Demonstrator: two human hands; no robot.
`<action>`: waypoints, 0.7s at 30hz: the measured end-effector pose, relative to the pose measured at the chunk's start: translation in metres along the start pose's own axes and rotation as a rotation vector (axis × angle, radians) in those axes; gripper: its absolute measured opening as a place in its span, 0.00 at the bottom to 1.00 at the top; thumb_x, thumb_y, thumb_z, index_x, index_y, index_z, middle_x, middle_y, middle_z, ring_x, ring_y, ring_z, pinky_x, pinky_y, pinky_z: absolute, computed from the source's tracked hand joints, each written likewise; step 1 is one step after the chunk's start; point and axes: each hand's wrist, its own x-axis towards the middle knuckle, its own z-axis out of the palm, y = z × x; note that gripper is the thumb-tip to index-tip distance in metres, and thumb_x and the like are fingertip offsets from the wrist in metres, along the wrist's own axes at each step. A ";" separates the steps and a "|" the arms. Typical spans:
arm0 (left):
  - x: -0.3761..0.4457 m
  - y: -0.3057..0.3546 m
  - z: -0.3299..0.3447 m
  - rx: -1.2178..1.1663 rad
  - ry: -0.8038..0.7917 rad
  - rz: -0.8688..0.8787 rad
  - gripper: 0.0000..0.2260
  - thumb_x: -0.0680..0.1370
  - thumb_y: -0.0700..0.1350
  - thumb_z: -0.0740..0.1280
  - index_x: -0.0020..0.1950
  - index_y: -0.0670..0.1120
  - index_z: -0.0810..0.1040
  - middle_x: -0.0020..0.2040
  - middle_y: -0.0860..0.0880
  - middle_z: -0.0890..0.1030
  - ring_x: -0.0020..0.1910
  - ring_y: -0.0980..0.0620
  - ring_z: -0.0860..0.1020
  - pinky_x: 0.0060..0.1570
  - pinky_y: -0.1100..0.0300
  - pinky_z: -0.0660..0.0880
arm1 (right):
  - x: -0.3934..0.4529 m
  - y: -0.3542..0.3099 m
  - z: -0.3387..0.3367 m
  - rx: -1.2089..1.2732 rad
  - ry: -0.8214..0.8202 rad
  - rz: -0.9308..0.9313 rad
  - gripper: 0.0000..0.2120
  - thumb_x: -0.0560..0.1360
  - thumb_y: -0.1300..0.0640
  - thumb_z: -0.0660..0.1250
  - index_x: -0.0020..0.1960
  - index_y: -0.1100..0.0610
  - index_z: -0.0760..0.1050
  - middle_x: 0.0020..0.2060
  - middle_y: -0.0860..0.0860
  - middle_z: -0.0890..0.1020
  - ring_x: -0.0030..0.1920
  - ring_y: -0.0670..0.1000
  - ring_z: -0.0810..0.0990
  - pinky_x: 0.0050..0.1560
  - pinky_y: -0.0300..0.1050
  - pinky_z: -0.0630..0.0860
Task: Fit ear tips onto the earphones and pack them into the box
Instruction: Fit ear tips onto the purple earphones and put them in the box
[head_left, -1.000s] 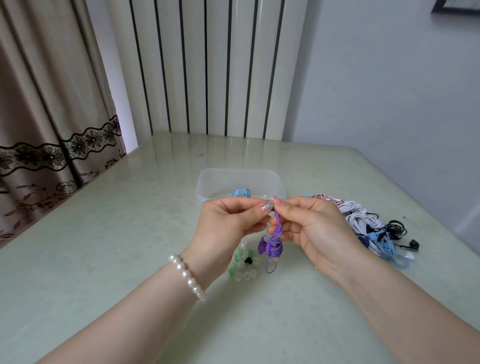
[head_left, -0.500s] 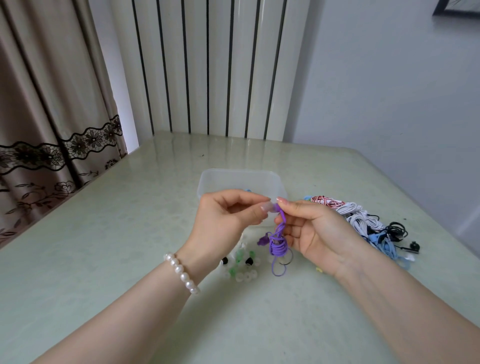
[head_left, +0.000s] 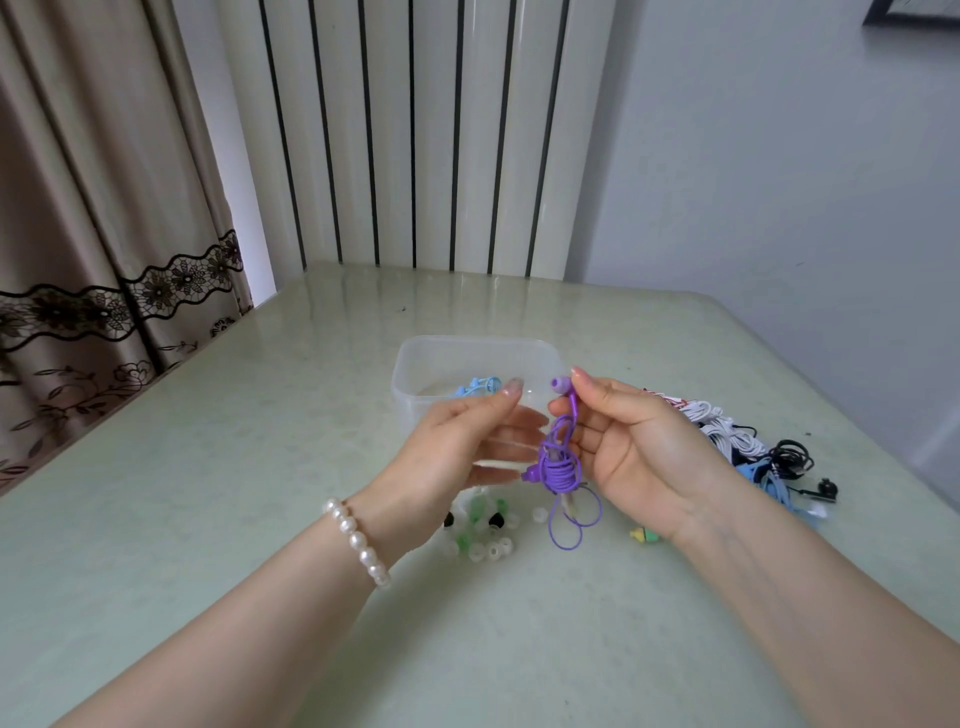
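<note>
1. Right hand (head_left: 634, 447) pinches the purple earphones (head_left: 560, 462) by the stem just under the upper bud, thumb and forefinger closed on it; the bud with its purple tip points up-left above the fingers.
2. The coiled purple cable hangs below that pinch, between the two hands, with loose loops dangling just above the table (head_left: 260, 467).
3. Left hand (head_left: 462, 457) no longer pinches at the bud: 0.5 s ago its fingertips met the right hand's at the earphone, now it has pulled back left, fingers extended and relaxed, holding nothing. A clear gap separates it from the bud.
4. Lower fingers of the left hand sit close to the cable bundle; contact cannot be told.
5. The purple bud has come into plain view at the top; earlier it was hidden between the fingertips of both hands.
6. Clear plastic box (head_left: 415, 364) is behind the hands on the table, same place as before, with light blue earphones (head_left: 478, 387) inside.
7. Loose ear tips (head_left: 488, 548), clear, green and black, lie on the table under the left hand, unchanged.
8. Pile of earphones (head_left: 737, 441), white, blue, black, lies on the table beyond the right hand.
9. Pearl bracelet (head_left: 358, 543) on the left wrist.
</note>
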 end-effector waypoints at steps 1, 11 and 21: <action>0.000 0.000 0.000 0.002 -0.053 -0.069 0.17 0.74 0.56 0.61 0.48 0.43 0.81 0.45 0.44 0.83 0.45 0.49 0.81 0.52 0.52 0.75 | 0.001 -0.001 -0.002 0.023 0.008 0.006 0.06 0.64 0.56 0.65 0.38 0.58 0.76 0.27 0.50 0.80 0.26 0.46 0.78 0.32 0.39 0.76; -0.003 -0.005 0.001 -0.211 -0.212 -0.098 0.06 0.73 0.31 0.63 0.47 0.38 0.78 0.38 0.43 0.82 0.34 0.51 0.82 0.37 0.62 0.80 | 0.007 -0.010 -0.018 -0.033 0.060 0.047 0.08 0.75 0.58 0.60 0.40 0.56 0.75 0.27 0.50 0.79 0.25 0.47 0.76 0.29 0.39 0.70; 0.003 -0.006 -0.003 -0.165 -0.104 -0.057 0.04 0.73 0.39 0.66 0.43 0.39 0.79 0.34 0.48 0.80 0.31 0.56 0.77 0.32 0.67 0.74 | 0.005 -0.001 -0.014 -0.518 -0.083 -0.138 0.07 0.69 0.65 0.68 0.42 0.54 0.81 0.34 0.51 0.80 0.31 0.48 0.77 0.38 0.41 0.73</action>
